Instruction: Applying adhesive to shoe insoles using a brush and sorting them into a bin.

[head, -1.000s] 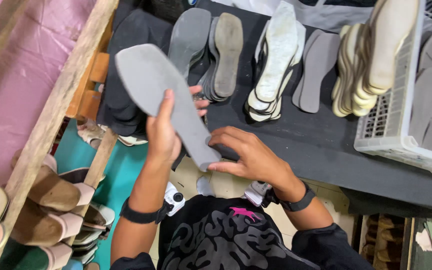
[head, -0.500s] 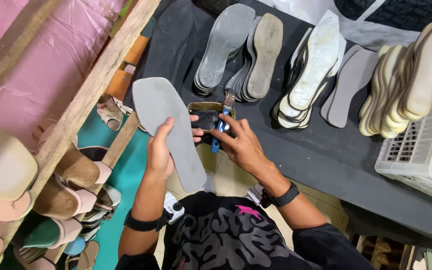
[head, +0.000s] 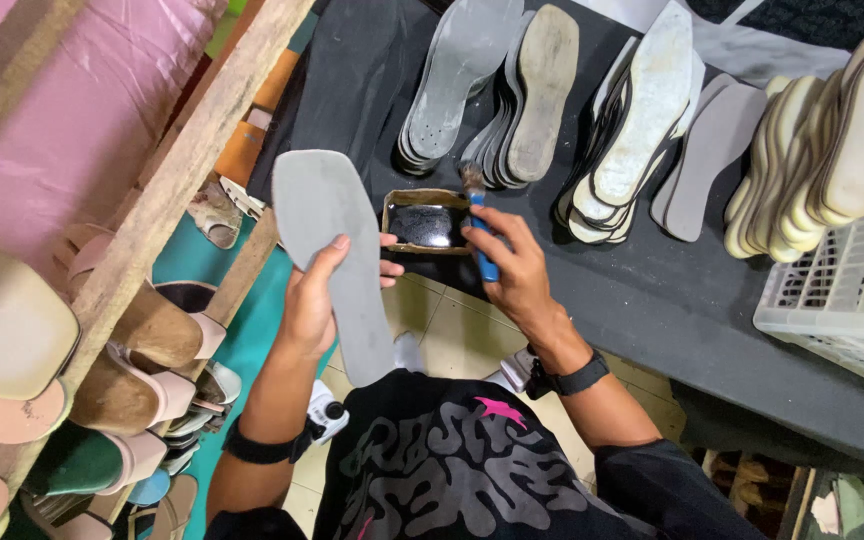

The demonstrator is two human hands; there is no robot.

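Right hand has lifted one blue brush; left hand grips one grey insole.

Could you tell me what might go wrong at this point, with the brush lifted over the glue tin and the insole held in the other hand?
The brush in the right hand hangs at the edge of the small open tin, so it may drip on the black table cover. The tin sits near the table's edge and could be knocked off. The left hand grips the grey insole by one side only, so it may flex or slip.
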